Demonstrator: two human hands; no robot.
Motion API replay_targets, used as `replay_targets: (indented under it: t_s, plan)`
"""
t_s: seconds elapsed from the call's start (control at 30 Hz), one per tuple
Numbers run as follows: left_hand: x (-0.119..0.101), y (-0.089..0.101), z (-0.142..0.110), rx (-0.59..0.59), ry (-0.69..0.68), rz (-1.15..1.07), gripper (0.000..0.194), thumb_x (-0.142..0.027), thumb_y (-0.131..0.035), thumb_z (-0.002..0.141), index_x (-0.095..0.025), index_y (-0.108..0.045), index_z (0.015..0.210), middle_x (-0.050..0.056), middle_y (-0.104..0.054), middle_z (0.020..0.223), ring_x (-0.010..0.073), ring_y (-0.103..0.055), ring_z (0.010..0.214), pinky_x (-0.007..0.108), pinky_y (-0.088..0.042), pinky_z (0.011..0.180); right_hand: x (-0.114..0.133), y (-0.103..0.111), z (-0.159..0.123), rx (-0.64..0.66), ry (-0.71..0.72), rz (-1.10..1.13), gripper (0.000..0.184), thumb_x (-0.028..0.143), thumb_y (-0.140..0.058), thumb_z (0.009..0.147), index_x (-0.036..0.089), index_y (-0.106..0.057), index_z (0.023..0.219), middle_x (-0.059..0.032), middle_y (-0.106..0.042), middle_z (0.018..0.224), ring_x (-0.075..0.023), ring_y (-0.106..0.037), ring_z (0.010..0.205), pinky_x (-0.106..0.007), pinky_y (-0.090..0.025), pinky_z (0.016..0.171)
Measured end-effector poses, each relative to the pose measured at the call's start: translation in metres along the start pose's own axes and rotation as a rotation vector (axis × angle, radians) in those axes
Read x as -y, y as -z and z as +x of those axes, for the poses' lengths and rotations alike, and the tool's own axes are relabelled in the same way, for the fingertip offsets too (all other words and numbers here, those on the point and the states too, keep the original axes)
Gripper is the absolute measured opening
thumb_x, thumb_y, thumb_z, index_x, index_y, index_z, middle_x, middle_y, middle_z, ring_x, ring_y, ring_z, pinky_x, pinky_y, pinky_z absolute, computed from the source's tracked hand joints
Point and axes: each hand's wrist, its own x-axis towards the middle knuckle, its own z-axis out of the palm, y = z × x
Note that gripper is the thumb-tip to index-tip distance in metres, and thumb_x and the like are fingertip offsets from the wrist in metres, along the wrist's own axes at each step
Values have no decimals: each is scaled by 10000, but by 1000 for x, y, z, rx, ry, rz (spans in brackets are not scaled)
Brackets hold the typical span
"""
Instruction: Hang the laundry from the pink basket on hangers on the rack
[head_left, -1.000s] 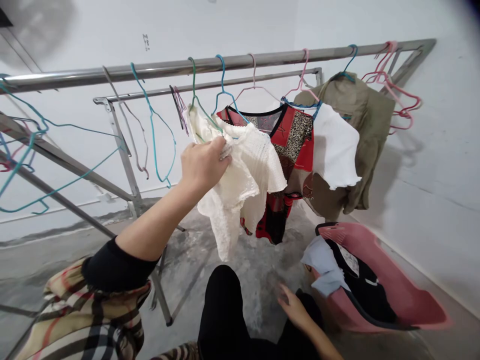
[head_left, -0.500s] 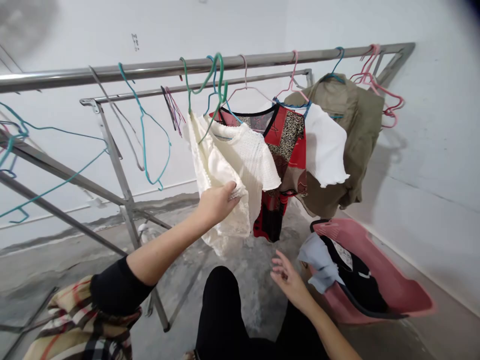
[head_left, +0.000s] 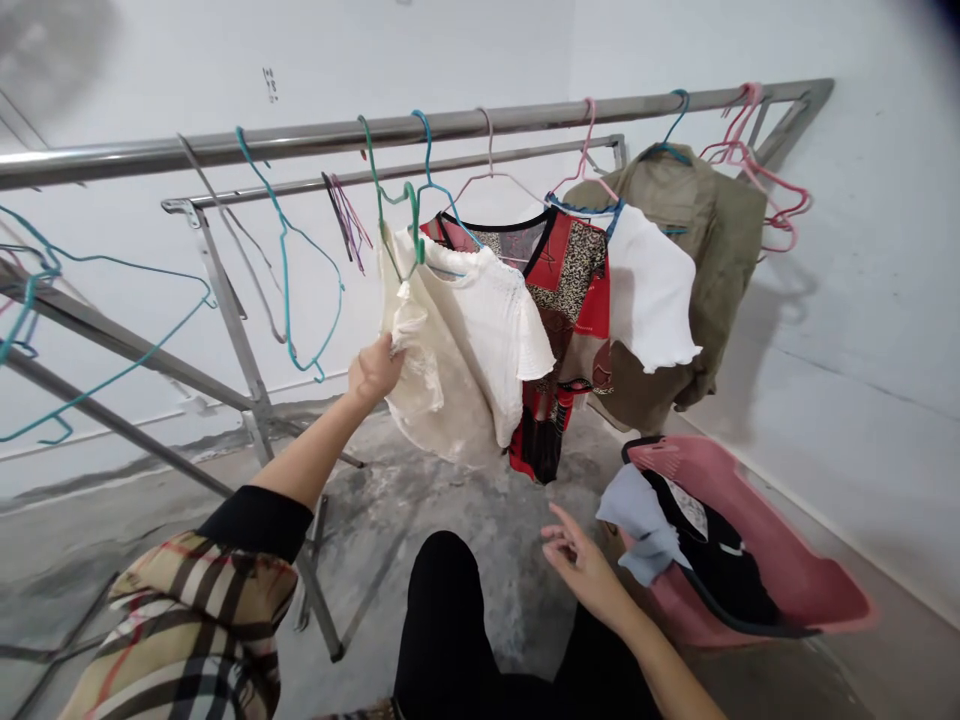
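My left hand (head_left: 377, 370) pinches the edge of a cream-coloured garment (head_left: 450, 415), which hangs from a green hanger (head_left: 381, 190) on the metal rail. What kind of garment it is, I cannot tell. Right behind it a cream knitted short-sleeved top (head_left: 480, 320) hangs on a blue hanger (head_left: 429, 160). Low over the floor, my right hand (head_left: 585, 565) is empty with its fingers apart, between my knee and the pink basket (head_left: 817, 590).
Along the rail (head_left: 315, 140) hang a red patterned top (head_left: 585, 300), a white top (head_left: 652, 290) and an olive shirt (head_left: 724, 230). Bare hangers (head_left: 285, 270) hang at left, pink ones (head_left: 780, 205) at right. Black and pale blue clothes (head_left: 637, 520) lie in the basket.
My left hand has moved left, pulling the cream garment's edge with it. The green hanger has swung lower and turned on the rail. My right hand has barely moved.
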Motion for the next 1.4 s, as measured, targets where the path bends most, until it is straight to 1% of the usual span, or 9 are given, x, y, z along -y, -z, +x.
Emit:
replay_targets:
  t_s: [0.27, 0.47, 0.57, 0.73, 0.87, 0.97, 1.1, 1.23, 1.4]
  plan:
    - [-4, -14, -2, 92, -126, -34, 514, -443, -458, 872, -259, -494, 1351, 115, -711, 1127, 301, -653, 1049, 328, -476, 807, -21, 2, -1, -4, -50, -32, 701, 488, -574, 773, 164, -434, 1379, -93, -647, 1041, -190, -629, 909, -375, -494, 884]
    - [-3, -10, 10, 84, -137, -77, 389, -397, -537, 811, -220, -631, 1144, 102, -733, 1035, 290, -669, 987, 304, -478, 777, -28, 3, -5, -3, -54, -47, 698, 509, -565, 771, 168, -455, 1370, -70, -663, 987, -187, -622, 866, -367, -491, 865]
    - [-8, 0, 7, -9, -183, -129, 390, -447, -491, 844, -184, -622, 1100, 98, -721, 1008, 252, -659, 963, 286, -468, 790, -32, 6, -9, 28, -68, -54, 734, 526, -523, 791, 128, -414, 1398, -86, -655, 999, -195, -621, 900, -366, -479, 882]
    - [-18, 15, 7, -345, -303, -486, 478, -569, -490, 825, -178, -569, 1088, 24, -655, 813, 153, -607, 739, 236, -453, 686, -31, 9, -8, 67, -77, -69, 737, 529, -515, 796, 132, -411, 1408, -85, -657, 1006, -195, -621, 893, -361, -476, 880]
    - [-29, 21, 30, -492, -181, -669, 356, -506, -452, 870, -187, -585, 952, 15, -610, 775, 138, -584, 730, 240, -452, 700, -21, 9, -3, 54, -55, -65, 687, 521, -560, 767, 178, -490, 1358, -69, -672, 970, -194, -624, 870, -354, -484, 855]
    - [-38, 25, 52, -542, -28, -701, 339, -442, -527, 848, -185, -565, 1067, 46, -639, 902, 175, -614, 831, 293, -467, 795, -16, 9, 0, 42, -42, -75, 671, 517, -565, 767, 189, -505, 1350, -64, -679, 963, -189, -625, 858, -348, -485, 852]
    - [-47, 29, 74, -594, 44, -711, 605, -439, -633, 793, -216, -451, 1326, 117, -589, 1226, 261, -575, 1123, 378, -434, 963, -21, 8, -1, 57, -49, -86, 682, 530, -526, 784, 174, -488, 1364, -68, -682, 934, -199, -628, 848, -355, -484, 850]
    - [-54, 33, 95, -502, 39, -712, 760, -480, -655, 767, -249, -372, 1433, 136, -522, 1369, 310, -513, 1240, 444, -395, 1036, -39, 7, 0, 54, -111, -103, 729, 561, -535, 755, 172, -486, 1370, -94, -690, 982, -239, -639, 931, -385, -464, 910]
    - [-54, 39, 120, -472, 59, -698, 407, -382, -538, 850, -210, -592, 1215, 105, -651, 1176, 296, -583, 1116, 448, -410, 992, -56, 8, 1, 51, -157, -107, 805, 654, -484, 752, 162, -476, 1388, -110, -675, 993, -259, -639, 981, -390, -462, 929]
